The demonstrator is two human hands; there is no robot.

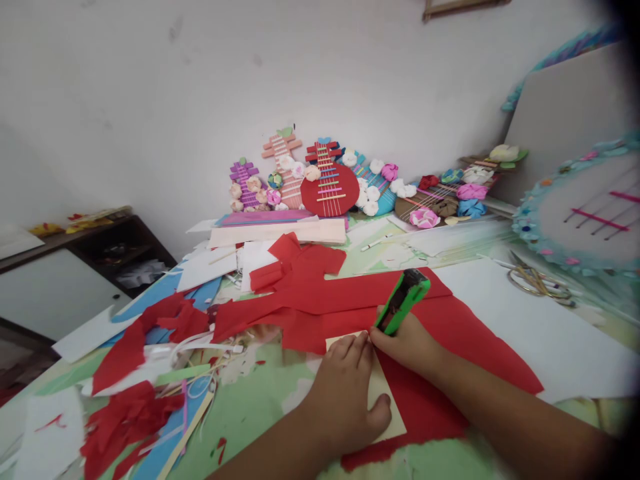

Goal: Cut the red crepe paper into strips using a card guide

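A cream piece of card (387, 393) lies on a large red sheet (480, 353), its far corner by my fingertips. My left hand (345, 393) rests flat on the card, thumb held apart, pressing it down. Close beside its fingertips, my right hand (410, 343) is closed round a green and black stapler-like tool (404, 300), which is tilted with its upper end away to the right. The tool's lower end is hidden by my fingers at the card's corner. Red cut-out pieces (300, 280) lie just beyond my hands.
Crumpled red scraps (125, 427), white strips and a thin stick (186, 437) litter the left side. Scissors (537, 283) lie on the right, near a large white sheet (500, 293). Decorated paper lutes (330, 190) lean against the wall. A blue-edged round piece (545, 233) stands at right.
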